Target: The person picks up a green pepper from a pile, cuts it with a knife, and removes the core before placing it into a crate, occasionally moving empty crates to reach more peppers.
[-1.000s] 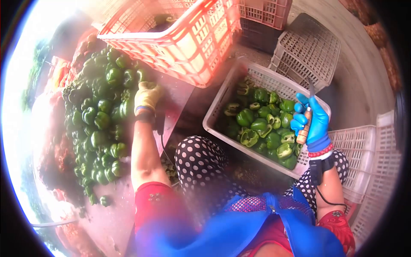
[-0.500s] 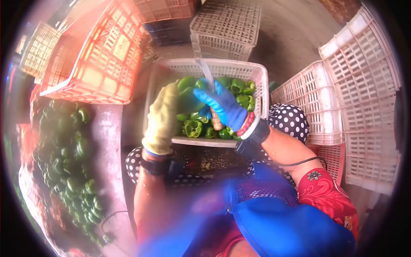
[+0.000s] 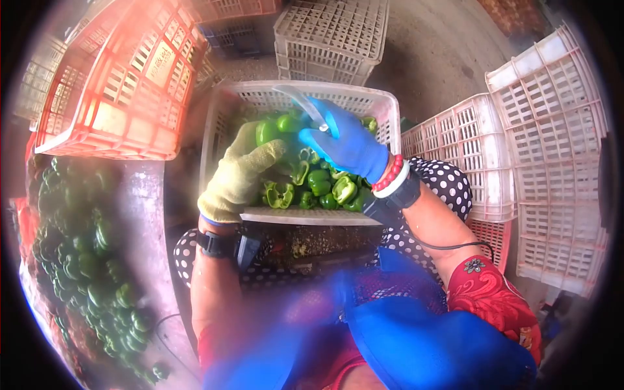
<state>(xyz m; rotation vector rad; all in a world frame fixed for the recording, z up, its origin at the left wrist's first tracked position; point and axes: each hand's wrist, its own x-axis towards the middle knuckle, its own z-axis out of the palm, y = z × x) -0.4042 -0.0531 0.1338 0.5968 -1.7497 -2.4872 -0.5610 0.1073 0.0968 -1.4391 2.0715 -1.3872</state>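
Observation:
My left hand (image 3: 237, 175), in a pale yellow glove, is wrapped against a green pepper (image 3: 266, 132) above the left part of a white crate (image 3: 305, 216). Across from it my right hand (image 3: 348, 143), in a blue glove, grips a knife (image 3: 300, 103) whose curved blade points up and to the left. Inside the crate lie several green peppers, some cut open, such as a pepper half (image 3: 279, 195) near the front wall. A blur covers the area between the two hands, so the held pepper's far side is unclear.
A big orange crate (image 3: 123, 84) stands at the left, above a long heap of green peppers (image 3: 91, 260). Behind the white crate is an upturned grey crate (image 3: 331, 32). Pale crates (image 3: 552, 156) lean at the right. Polka-dot knees flank the crate.
My left hand has turned, its thumb now pointing right. The knife blade has tilted further left, and my right hand has opened away from the pepper's lower side. The view has shifted slightly.

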